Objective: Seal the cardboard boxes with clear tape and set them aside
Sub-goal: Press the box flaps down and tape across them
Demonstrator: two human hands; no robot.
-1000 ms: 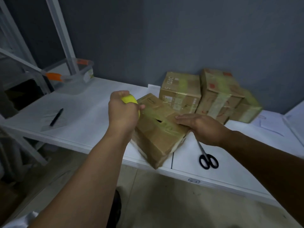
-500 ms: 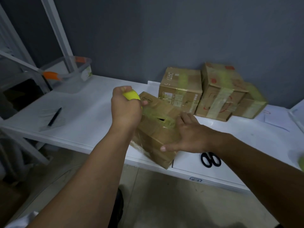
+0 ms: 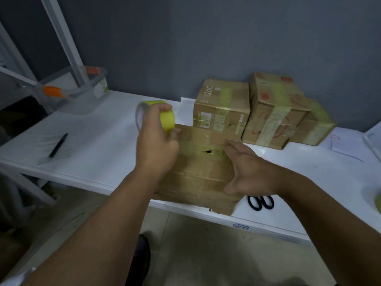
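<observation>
1. The step in hand looks like laying tape over the top of the cardboard box (image 3: 198,174), which lies on the near edge of the white counter (image 3: 99,145), its near right corner over the counter's lip.

2. Left to right, the left hand (image 3: 156,141) comes first. Its grip is closed round the yellow tape roll (image 3: 162,116), fingers curled through the core, and the roll is lifted just above the box's far left corner, at about 10 o'clock from the box's middle.

3. A clear strip appears to run from the roll toward 3 o'clock across the lid. It passes a small dark gap in the seam (image 3: 206,151). Its exact end is too faint to tell.

4. The right hand (image 3: 247,168) lies flat on the box's right part, fingers straight, thumb spread down the near face. This grip is open and presses rather than holds.

5. By my judgement the next move calls for pulling the roll on leftward and down the side, smoothing the strip, then cutting it. The scissors (image 3: 260,202) lie just beside the right wrist, at 5 o'clock from the box.

6. Three taped boxes (image 3: 274,112) stand together at 1 o'clock by the wall, likely those already set aside.
</observation>
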